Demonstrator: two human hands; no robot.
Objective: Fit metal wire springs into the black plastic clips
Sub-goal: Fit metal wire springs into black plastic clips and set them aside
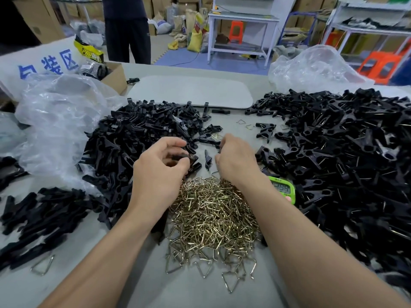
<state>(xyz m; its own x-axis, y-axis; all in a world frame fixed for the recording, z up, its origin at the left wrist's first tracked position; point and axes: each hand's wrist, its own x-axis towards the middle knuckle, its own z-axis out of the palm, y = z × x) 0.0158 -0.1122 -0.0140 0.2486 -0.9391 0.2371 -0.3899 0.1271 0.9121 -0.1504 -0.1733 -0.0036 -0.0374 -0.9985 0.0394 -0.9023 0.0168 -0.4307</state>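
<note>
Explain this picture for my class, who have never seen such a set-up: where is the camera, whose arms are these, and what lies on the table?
No machine here: one camera worn on a person's head looks down at their two bare arms. The left hand grips a black plastic clip in its fingers. The right hand curls over a heap of golden bent-wire springs; what it holds is hidden. More black clips lie in a left heap and a right heap on the grey table, near a green digital timer.
</note>
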